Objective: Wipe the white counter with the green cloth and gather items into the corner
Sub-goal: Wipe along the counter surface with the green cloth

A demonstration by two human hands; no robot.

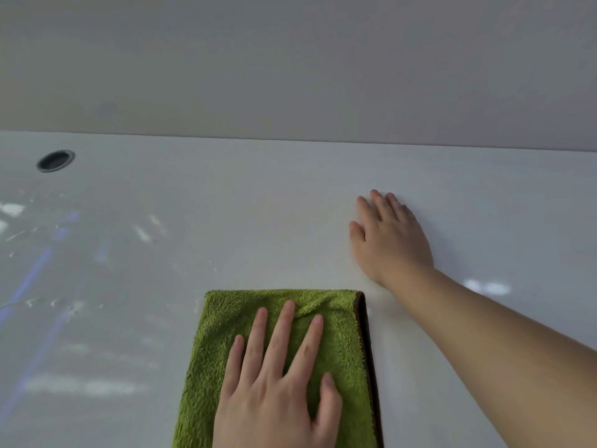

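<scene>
A folded green cloth (336, 324) with a dark brown edge on its right side lies flat on the white counter (226, 221), near the front middle. My left hand (274, 383) presses flat on top of the cloth, fingers spread and pointing away from me. My right hand (387, 237) rests palm down on the bare counter, beyond and to the right of the cloth, fingers spread, holding nothing. The right forearm reaches in from the lower right.
A dark round cable hole (55, 160) sits in the counter at the far left. Streaks and bright reflections (80, 386) mark the counter's left half. A plain grey wall (290, 59) rises behind the counter's back edge.
</scene>
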